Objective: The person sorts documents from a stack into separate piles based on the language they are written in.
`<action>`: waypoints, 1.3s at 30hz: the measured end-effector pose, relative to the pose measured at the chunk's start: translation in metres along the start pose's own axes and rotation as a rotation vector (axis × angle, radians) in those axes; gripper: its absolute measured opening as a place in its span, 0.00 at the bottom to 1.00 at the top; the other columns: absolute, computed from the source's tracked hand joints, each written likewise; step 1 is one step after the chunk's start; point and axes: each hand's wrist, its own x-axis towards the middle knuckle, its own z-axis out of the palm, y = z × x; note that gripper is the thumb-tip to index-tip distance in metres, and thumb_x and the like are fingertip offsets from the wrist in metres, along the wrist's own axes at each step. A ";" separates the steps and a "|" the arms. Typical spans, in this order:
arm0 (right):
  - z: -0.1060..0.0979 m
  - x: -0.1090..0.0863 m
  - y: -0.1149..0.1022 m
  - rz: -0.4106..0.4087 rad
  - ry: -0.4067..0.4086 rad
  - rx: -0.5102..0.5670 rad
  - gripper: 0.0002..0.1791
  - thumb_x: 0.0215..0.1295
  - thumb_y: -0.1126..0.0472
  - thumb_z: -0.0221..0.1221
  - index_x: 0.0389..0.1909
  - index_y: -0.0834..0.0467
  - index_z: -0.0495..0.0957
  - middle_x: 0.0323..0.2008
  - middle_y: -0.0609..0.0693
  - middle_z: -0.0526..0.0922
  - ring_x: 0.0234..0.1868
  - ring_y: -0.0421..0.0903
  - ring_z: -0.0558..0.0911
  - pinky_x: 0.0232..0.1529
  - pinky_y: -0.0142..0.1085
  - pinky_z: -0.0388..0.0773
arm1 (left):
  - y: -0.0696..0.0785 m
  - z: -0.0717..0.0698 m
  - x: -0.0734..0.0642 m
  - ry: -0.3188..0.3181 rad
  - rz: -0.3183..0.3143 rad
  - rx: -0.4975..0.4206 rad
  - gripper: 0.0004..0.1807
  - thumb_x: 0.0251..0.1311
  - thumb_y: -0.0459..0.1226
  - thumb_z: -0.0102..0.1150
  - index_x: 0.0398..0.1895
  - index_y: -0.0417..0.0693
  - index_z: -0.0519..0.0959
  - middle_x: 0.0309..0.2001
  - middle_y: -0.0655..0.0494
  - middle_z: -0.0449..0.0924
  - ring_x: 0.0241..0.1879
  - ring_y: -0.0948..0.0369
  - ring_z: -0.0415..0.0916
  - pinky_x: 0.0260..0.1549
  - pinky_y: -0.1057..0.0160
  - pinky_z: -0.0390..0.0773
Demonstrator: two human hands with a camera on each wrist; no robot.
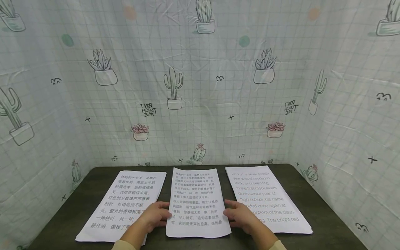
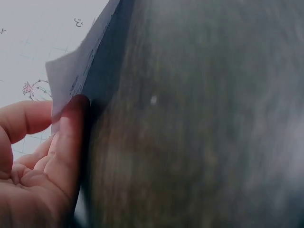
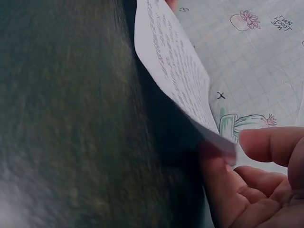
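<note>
A printed sheet of paper [image 1: 195,205] with small Chinese text is held in the middle, its edges curving up in both wrist views. My left hand [image 1: 154,216] grips the sheet's left edge; in the left wrist view, fingers [image 2: 69,137] lie on both sides of the paper [image 2: 66,85]. At the opposite edge, my right hand [image 1: 240,216] holds the sheet between thumb and fingers [image 3: 221,185], near a corner of the paper [image 3: 185,90]. Dark table surface shows beneath the sheet in both wrist views.
To the left lies a stack of paper [image 1: 125,194] with larger Chinese text, partly behind my left forearm. A stack with English text [image 1: 265,194] lies to the right, partly covered by my right hand. The dark table [image 1: 62,218] meets a cactus-print curtain [image 1: 200,86] behind and at the sides.
</note>
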 end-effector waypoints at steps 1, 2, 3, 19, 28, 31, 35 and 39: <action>0.000 0.000 0.001 0.000 -0.008 0.005 0.35 0.65 0.68 0.55 0.70 0.74 0.55 0.55 0.70 0.76 0.49 0.53 0.82 0.49 0.52 0.82 | -0.001 0.001 0.000 -0.004 -0.001 -0.006 0.34 0.53 0.26 0.56 0.64 0.19 0.60 0.44 0.42 0.83 0.41 0.55 0.84 0.42 0.52 0.85; 0.000 0.000 0.001 -0.002 -0.016 0.008 0.35 0.65 0.68 0.55 0.70 0.75 0.54 0.55 0.69 0.77 0.48 0.53 0.83 0.49 0.52 0.83 | -0.001 0.001 0.001 -0.009 -0.002 -0.014 0.35 0.53 0.26 0.56 0.65 0.19 0.60 0.45 0.41 0.83 0.41 0.55 0.84 0.42 0.52 0.85; 0.000 -0.001 0.002 -0.005 -0.024 0.012 0.36 0.65 0.68 0.55 0.70 0.75 0.53 0.53 0.67 0.78 0.48 0.53 0.84 0.49 0.51 0.83 | -0.002 0.001 0.001 -0.018 -0.003 -0.022 0.35 0.53 0.26 0.56 0.65 0.19 0.59 0.45 0.40 0.82 0.41 0.55 0.84 0.43 0.52 0.85; 0.003 0.001 0.003 -0.102 -0.123 0.160 0.37 0.66 0.68 0.51 0.73 0.74 0.47 0.55 0.62 0.79 0.50 0.49 0.84 0.49 0.44 0.83 | -0.005 -0.015 0.002 -0.080 0.084 -0.198 0.39 0.55 0.26 0.52 0.71 0.25 0.52 0.50 0.47 0.83 0.45 0.59 0.83 0.43 0.59 0.84; 0.018 0.006 -0.006 -0.186 -0.281 0.302 0.38 0.70 0.67 0.49 0.75 0.71 0.42 0.57 0.58 0.80 0.53 0.46 0.83 0.50 0.39 0.82 | -0.005 -0.041 -0.006 -0.053 0.085 -0.265 0.38 0.61 0.28 0.51 0.73 0.29 0.50 0.52 0.52 0.83 0.47 0.61 0.83 0.45 0.62 0.83; 0.028 0.010 -0.011 -0.192 -0.299 0.320 0.38 0.70 0.67 0.49 0.75 0.71 0.42 0.56 0.57 0.81 0.52 0.45 0.83 0.50 0.39 0.82 | -0.006 -0.051 -0.011 -0.023 0.080 -0.272 0.37 0.63 0.28 0.50 0.74 0.30 0.49 0.50 0.55 0.84 0.46 0.62 0.83 0.43 0.63 0.83; 0.046 0.016 -0.017 -0.195 -0.296 0.325 0.37 0.69 0.68 0.49 0.74 0.71 0.44 0.55 0.59 0.81 0.51 0.45 0.83 0.49 0.39 0.82 | -0.009 -0.066 -0.018 0.004 0.072 -0.281 0.38 0.64 0.29 0.49 0.74 0.30 0.47 0.48 0.58 0.84 0.45 0.63 0.83 0.42 0.64 0.83; 0.068 0.021 -0.021 -0.181 -0.280 0.324 0.36 0.68 0.69 0.49 0.74 0.70 0.47 0.54 0.61 0.82 0.49 0.46 0.83 0.47 0.41 0.82 | -0.013 -0.084 -0.026 0.015 0.066 -0.273 0.38 0.66 0.29 0.48 0.75 0.30 0.44 0.46 0.61 0.83 0.44 0.65 0.82 0.41 0.65 0.82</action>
